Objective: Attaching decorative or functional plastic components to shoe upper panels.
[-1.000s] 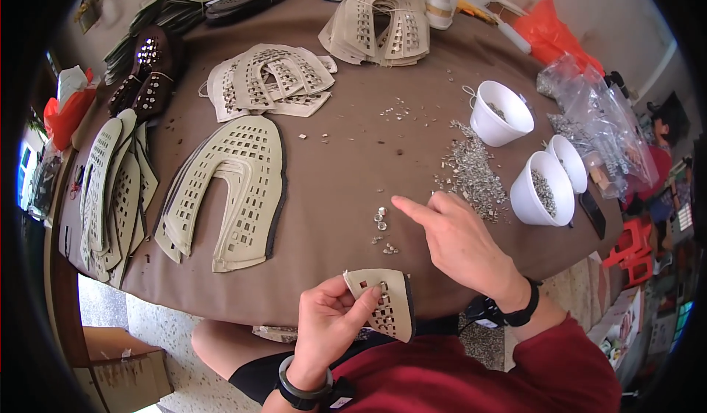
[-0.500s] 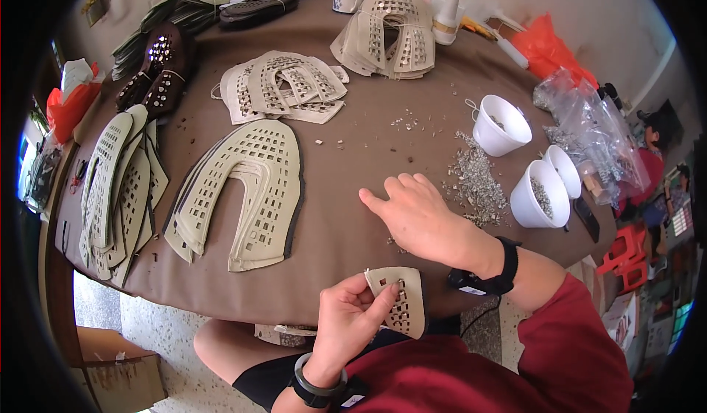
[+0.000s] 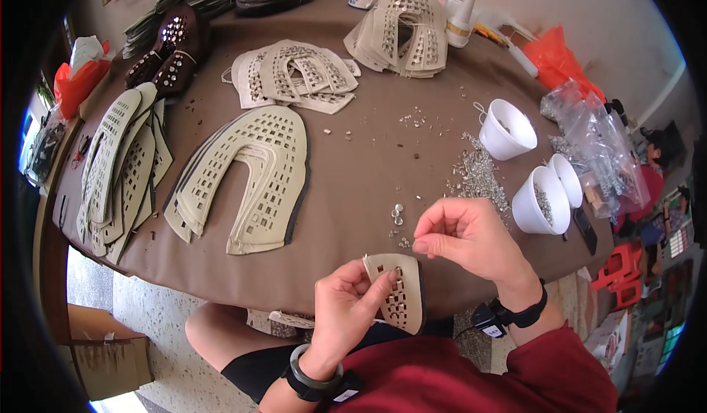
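Two hands now meet at the tabletop (image 3: 221, 280) edge: right hand (image 3: 471, 240) has come back from the loose studs (image 3: 479, 177) w/ fingertips pinched, prob. on one stud, just above the perforated beige piece (image 3: 401, 295) gripped in left hand (image 3: 353, 317), so setting looks next.

Bright even daylight, soft shadows (fisheye edges bent, dark).
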A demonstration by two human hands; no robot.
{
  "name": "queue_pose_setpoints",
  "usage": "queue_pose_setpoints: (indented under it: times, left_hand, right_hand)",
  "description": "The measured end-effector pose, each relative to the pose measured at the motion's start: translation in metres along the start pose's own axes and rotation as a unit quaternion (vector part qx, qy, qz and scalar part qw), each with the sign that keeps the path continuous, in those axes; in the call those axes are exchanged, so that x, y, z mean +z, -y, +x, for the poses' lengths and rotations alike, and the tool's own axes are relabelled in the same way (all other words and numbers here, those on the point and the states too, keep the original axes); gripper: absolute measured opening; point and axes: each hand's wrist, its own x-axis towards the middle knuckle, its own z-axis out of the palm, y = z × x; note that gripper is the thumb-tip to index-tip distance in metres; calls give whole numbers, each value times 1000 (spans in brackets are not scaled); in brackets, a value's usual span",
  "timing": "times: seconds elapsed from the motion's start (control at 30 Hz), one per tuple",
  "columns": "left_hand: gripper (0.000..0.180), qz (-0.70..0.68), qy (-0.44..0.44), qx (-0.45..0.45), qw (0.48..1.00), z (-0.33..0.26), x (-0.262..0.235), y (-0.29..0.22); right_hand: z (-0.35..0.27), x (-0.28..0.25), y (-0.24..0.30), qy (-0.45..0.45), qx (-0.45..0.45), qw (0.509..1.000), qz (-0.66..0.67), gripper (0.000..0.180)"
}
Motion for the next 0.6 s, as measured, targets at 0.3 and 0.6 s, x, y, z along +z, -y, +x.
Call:
queue_pose_setpoints:
  times: [0.3, 0.6]
  left_hand:
    - [17, 7, 15, 4, 1000, 4, 1, -2]
    - [26, -61, 50, -37, 996, 4, -5, -8]
  right_hand:
    - [-7, 21, -15, 37, -60, 996, -50, 8]
    - [-3, 26, -25, 28, -139, 978, -154, 4]
